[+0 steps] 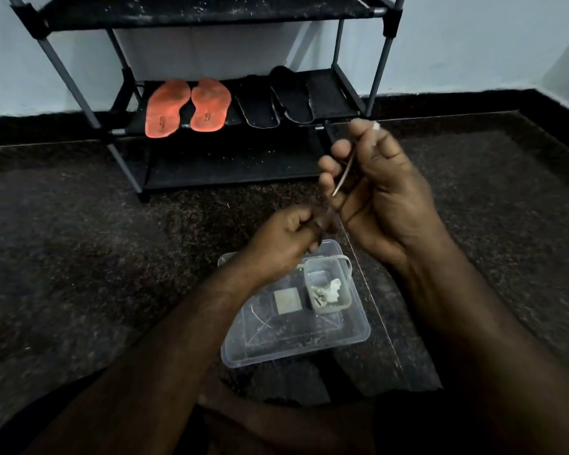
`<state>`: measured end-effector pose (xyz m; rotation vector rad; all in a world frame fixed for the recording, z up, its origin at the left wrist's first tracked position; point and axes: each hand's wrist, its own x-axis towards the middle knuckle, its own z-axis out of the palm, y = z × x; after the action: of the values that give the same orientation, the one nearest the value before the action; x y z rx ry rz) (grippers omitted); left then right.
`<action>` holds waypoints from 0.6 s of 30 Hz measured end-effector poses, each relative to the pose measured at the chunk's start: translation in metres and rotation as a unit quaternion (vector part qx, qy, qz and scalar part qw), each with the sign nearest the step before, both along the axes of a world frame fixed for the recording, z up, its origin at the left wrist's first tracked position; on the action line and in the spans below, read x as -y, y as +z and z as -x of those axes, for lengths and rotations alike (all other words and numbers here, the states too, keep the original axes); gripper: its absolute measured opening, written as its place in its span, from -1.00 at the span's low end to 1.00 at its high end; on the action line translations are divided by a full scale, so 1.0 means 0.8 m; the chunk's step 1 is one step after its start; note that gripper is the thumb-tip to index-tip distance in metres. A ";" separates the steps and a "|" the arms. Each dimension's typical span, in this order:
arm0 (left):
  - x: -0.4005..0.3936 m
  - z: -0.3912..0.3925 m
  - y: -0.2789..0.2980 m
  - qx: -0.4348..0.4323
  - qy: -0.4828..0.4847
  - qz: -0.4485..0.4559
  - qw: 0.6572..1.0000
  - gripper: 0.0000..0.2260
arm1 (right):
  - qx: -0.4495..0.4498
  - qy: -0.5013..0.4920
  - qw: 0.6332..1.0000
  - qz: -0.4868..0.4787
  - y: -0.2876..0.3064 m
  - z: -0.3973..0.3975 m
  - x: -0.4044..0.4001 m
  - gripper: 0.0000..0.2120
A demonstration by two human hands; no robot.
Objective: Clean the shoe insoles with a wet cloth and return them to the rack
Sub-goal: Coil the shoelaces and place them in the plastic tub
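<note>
My right hand is raised in front of the rack and closed around a thin dark insole, seen edge-on with a pale rim. A small white scrap shows at that hand's fingertips. My left hand is just below, its fingers pinched on the insole's lower end. Two orange insoles lie side by side on the middle shelf of the shoe rack. Dark insoles lie to their right. Below my hands a white wet cloth sits in a small clear tub inside a larger clear container.
The rack stands against a pale wall on a dark speckled floor. Its top shelf and bottom shelf are dusty black fabric. A small grey square lies in the larger container. My folded legs fill the bottom of the view.
</note>
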<state>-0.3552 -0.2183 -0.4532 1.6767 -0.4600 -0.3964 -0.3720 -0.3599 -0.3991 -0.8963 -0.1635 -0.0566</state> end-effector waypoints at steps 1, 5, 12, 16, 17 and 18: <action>-0.003 0.000 -0.002 0.004 -0.014 -0.018 1.000 -0.74 | 0.017 -0.050 0.998 0.040 -0.007 -0.004 0.003 -0.82; -0.007 -0.003 -0.011 0.041 -0.043 -0.078 0.995 -0.73 | 0.056 -0.162 0.968 0.185 -0.043 -0.016 0.009 -0.82; -0.024 -0.013 -0.002 0.103 -0.025 -0.161 0.981 -0.84 | 0.089 -0.171 0.723 0.663 -0.070 -0.010 0.016 -0.72; -0.042 -0.026 0.003 0.146 0.021 -0.139 0.979 -0.89 | -0.026 -0.047 0.763 0.644 -0.066 -0.009 0.018 -0.85; -0.045 -0.031 0.001 0.153 0.039 -0.127 0.979 -0.89 | -0.072 -0.001 0.815 0.574 -0.064 -0.008 0.017 -0.83; -0.047 -0.034 -0.001 0.159 0.060 -0.114 0.979 -0.89 | -0.119 0.041 0.857 0.499 -0.060 -0.006 0.015 -0.80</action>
<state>-0.3277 -0.1808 -0.4538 1.9917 -0.5613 -0.0922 -0.3675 -0.3722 -0.4473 -1.9275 0.0187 0.2461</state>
